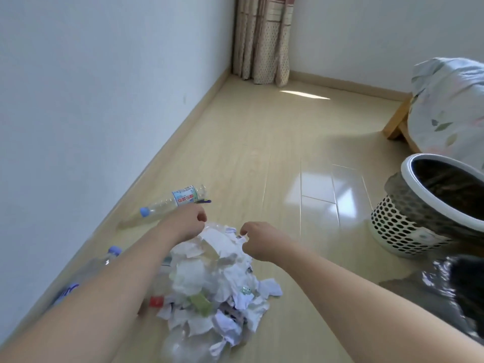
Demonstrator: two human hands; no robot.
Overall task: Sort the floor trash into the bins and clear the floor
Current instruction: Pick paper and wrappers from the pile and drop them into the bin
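A heap of crumpled white paper scraps [222, 292] lies on the wooden floor, seemingly inside a clear plastic bag [218, 242]. My left hand [190, 221] and my right hand [258, 241] each pinch the bag's upper edge with curled fingers, a short gap between them. A red cap [156, 301] and a green scrap [200, 303] show among the paper. An empty clear bottle with a blue cap [170, 205] lies on the floor just beyond my left hand. A second blue-capped bottle [106, 260] lies partly hidden behind my left forearm.
A white perforated bin [392, 224] with a dark liner stands at the right. A shiny black bag [461, 292] sits in front of it at the lower right. A bed with floral bedding [450, 108] is behind the bin. The white wall runs along the left; a curtain [262, 40] hangs in the corner.
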